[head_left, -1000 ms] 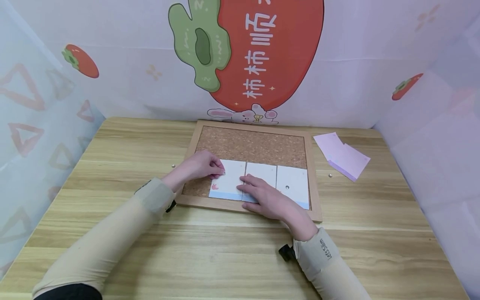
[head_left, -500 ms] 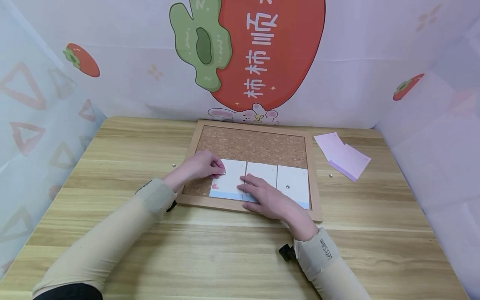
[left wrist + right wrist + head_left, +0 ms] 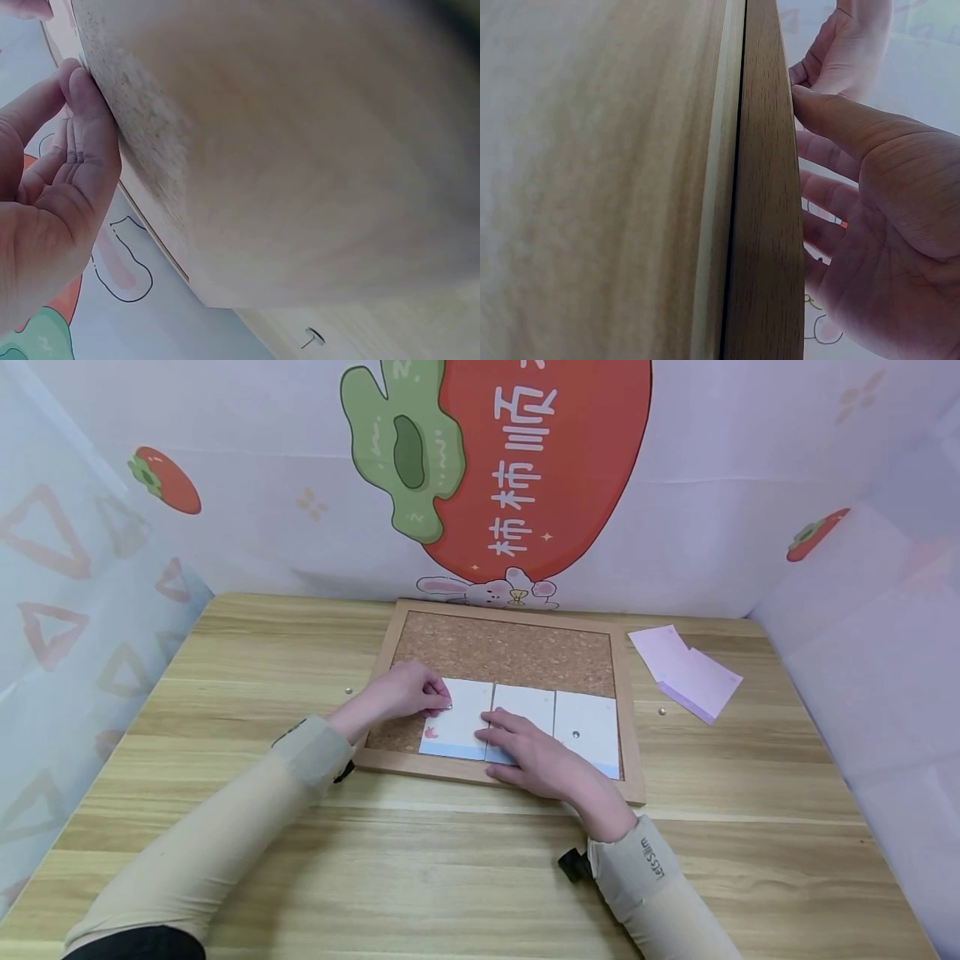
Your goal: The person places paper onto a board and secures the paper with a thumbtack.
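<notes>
A cork board (image 3: 510,652) in a wooden frame lies on the table, with three white, blue-edged paper notes side by side along its near half. My left hand (image 3: 405,689) pinches a small silver thumbtack (image 3: 449,707) against the left note (image 3: 461,731). In the left wrist view, thumb and index finger meet close at the board's surface, and the tack is hidden between them. My right hand (image 3: 532,756) rests with fingers spread over the middle note (image 3: 523,700), fingertips reaching the left note's edge. The right note (image 3: 594,714) has a thumbtack (image 3: 576,734) in it.
Two purple notes (image 3: 686,668) overlap on the table right of the board. One loose thumbtack (image 3: 662,712) lies in front of them, another thumbtack (image 3: 348,692) left of the frame. A printed cloth wall (image 3: 285,527) stands behind the table.
</notes>
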`<state>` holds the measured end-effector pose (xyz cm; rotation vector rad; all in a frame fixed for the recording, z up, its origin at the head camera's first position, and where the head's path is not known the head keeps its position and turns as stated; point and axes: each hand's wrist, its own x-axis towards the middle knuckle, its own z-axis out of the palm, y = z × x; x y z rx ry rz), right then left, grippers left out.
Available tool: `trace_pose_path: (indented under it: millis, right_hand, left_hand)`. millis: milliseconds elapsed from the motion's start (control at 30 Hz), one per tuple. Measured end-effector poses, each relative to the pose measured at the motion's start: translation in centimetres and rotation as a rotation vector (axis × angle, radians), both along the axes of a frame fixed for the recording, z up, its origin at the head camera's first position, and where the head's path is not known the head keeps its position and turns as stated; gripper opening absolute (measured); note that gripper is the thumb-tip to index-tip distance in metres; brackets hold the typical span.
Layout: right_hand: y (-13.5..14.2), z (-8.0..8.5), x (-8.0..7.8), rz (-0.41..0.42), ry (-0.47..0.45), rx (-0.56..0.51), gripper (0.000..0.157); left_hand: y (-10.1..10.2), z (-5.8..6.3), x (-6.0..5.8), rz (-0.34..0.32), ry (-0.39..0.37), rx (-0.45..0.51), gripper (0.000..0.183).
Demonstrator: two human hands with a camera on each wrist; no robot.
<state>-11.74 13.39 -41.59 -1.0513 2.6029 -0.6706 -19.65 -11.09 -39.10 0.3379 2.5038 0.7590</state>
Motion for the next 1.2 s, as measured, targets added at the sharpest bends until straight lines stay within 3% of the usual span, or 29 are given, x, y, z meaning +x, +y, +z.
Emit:
trace_pose_path:
  millis: [967,1200]
  right_hand:
    - [0.05,0.08,-0.01,-0.002,-0.011,0.001,0.051]
    - [0.02,0.08,0.02,-0.003,-0.016,0.002,0.051]
  left_hand:
    - [0.71,0.09,0.03,-0.027,0.067,-0.105,0.013]
    - [0.9,0.25,-0.13,-0.018,0.039,-0.127,0.013]
